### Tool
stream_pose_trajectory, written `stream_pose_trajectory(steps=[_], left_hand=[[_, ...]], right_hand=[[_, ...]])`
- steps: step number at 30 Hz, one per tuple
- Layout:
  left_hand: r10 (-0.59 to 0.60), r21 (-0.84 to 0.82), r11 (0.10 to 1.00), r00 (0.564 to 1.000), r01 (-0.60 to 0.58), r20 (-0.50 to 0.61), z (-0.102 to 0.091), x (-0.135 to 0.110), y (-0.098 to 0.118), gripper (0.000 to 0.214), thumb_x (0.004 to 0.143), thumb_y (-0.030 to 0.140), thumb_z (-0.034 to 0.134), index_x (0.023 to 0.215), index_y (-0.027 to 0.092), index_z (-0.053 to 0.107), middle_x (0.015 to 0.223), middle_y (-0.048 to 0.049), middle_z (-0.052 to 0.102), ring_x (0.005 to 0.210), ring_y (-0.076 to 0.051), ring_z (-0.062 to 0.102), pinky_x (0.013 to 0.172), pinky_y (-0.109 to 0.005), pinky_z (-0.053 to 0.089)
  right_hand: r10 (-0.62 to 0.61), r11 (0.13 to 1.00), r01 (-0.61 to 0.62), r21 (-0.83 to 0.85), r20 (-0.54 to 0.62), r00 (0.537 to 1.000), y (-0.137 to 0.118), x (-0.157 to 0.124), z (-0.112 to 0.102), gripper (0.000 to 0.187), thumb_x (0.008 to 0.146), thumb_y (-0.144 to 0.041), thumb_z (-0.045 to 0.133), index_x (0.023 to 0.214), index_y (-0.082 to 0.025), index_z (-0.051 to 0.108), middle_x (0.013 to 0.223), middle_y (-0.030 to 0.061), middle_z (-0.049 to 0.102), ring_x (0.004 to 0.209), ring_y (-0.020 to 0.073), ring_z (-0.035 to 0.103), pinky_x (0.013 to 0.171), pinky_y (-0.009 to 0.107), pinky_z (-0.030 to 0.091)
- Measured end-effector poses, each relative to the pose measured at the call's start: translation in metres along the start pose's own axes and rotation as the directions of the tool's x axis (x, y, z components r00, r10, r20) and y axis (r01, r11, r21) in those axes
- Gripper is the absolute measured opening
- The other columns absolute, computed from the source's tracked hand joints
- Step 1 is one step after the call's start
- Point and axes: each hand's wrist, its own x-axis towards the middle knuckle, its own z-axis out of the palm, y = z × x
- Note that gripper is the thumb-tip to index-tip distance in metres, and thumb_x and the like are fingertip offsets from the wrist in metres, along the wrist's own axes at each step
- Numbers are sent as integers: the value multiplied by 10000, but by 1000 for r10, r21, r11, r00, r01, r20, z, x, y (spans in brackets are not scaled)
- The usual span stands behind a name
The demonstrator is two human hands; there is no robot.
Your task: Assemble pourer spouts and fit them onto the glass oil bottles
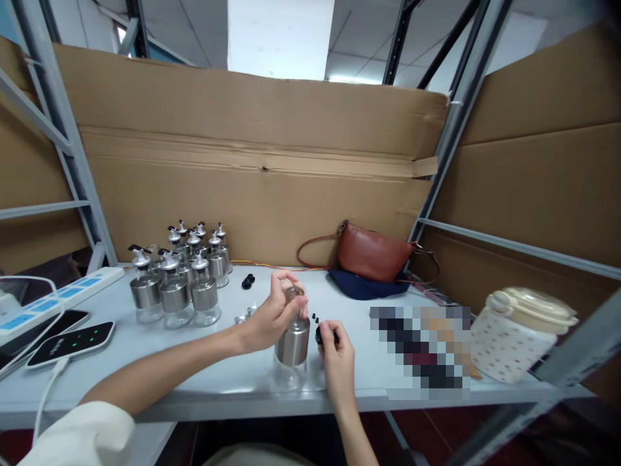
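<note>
A glass bottle with a metal sleeve (293,343) stands upright near the table's front edge. Around its neck are the fingers of my left hand (274,314), closed and hiding much of the bottle's top. Just right of the bottle, my right hand (339,359) pinches a small black part (319,335), its exact shape partly covered by my fingers. Tiny black pieces (315,318) lie on the table beyond my right hand. Behind my left wrist, small shiny silver pieces (251,310) are partly hidden.
Several metal-sleeved bottles with pump tops (174,293) stand at the back left. Black caps (248,281) lie behind my hands. A power strip (72,296) and a power bank (72,343) are left; a brown bag (373,252), a navy cap (363,287) and a dotted container (507,340) are right.
</note>
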Motion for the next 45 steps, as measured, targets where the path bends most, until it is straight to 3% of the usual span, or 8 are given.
stream_pose_trajectory(steps=[4, 9, 14, 19, 23, 35, 40, 45], left_hand=[[53, 55, 997, 991, -60, 126, 0, -8, -15, 238, 933, 393, 410, 1007, 246, 239, 884, 11, 438, 712, -73, 517, 679, -260, 438], [65, -14, 998, 992, -63, 105, 3, -13, -25, 297, 906, 355, 483, 1028, 259, 230, 900, 11, 442, 736, -81, 515, 697, -265, 433], [-152, -67, 984, 977, 163, 149, 5, -10, -22, 399, 783, 296, 641, 1082, 203, 392, 853, -4, 497, 746, -107, 518, 672, -245, 428], [-301, -115, 925, 883, 362, 361, -6, 1, -21, 211, 728, 294, 679, 812, 130, 575, 812, -45, 608, 777, -137, 566, 743, -272, 443], [-284, -128, 923, 866, 363, 411, -11, 4, -22, 188, 696, 261, 712, 768, 132, 596, 778, -32, 617, 757, -131, 569, 738, -264, 447], [-320, -195, 888, 863, 417, 392, -10, 5, -24, 282, 626, 311, 754, 692, 136, 544, 655, 24, 527, 633, -94, 468, 660, -244, 385], [-258, -322, 861, 884, 393, 391, -10, 2, -28, 451, 641, 554, 684, 698, 120, 576, 683, -36, 594, 679, -146, 524, 682, -278, 392], [-293, -370, 828, 888, 421, 356, -5, 0, -29, 725, 683, 833, 351, 686, 133, 540, 616, -53, 577, 625, -166, 522, 673, -313, 405]], right_hand=[[14, 995, -7, 95, -80, 997, 1, 0, -1, 415, 799, -575, 513, 848, -168, 579, 652, -21, 502, 519, 104, 405, 513, 237, 380], [-89, 994, 94, 52, -88, 992, -1, 2, 0, 412, 819, -515, 530, 1011, -162, 622, 812, 43, 619, 647, 148, 544, 648, 297, 453], [-291, 957, 292, 0, -68, 954, -25, 8, -3, 336, 885, -446, 466, 1028, -197, 640, 978, 74, 623, 863, 191, 586, 760, 342, 470], [-497, 866, 499, 39, 185, 848, -62, 24, -6, 302, 923, -370, 433, 1090, -270, 663, 958, 41, 572, 872, 169, 567, 769, 320, 466], [-478, 877, 462, 132, 319, 818, -77, 31, -1, 305, 921, -341, 449, 1164, -303, 630, 993, 35, 559, 928, 169, 557, 809, 321, 469], [-279, 945, 188, 269, 359, 891, -57, 28, 15, 288, 881, -465, 491, 956, -256, 675, 923, 32, 593, 571, 99, 517, 533, 243, 469], [-227, 957, 134, 257, 381, 896, -53, 27, 17, 341, 871, -505, 479, 959, -230, 659, 876, 31, 583, 392, 44, 393, 306, 189, 327], [-276, 952, 193, 237, 393, 878, -54, 26, 14, 317, 878, -488, 477, 962, -240, 657, 961, 32, 555, 388, 24, 441, 296, 173, 382]])
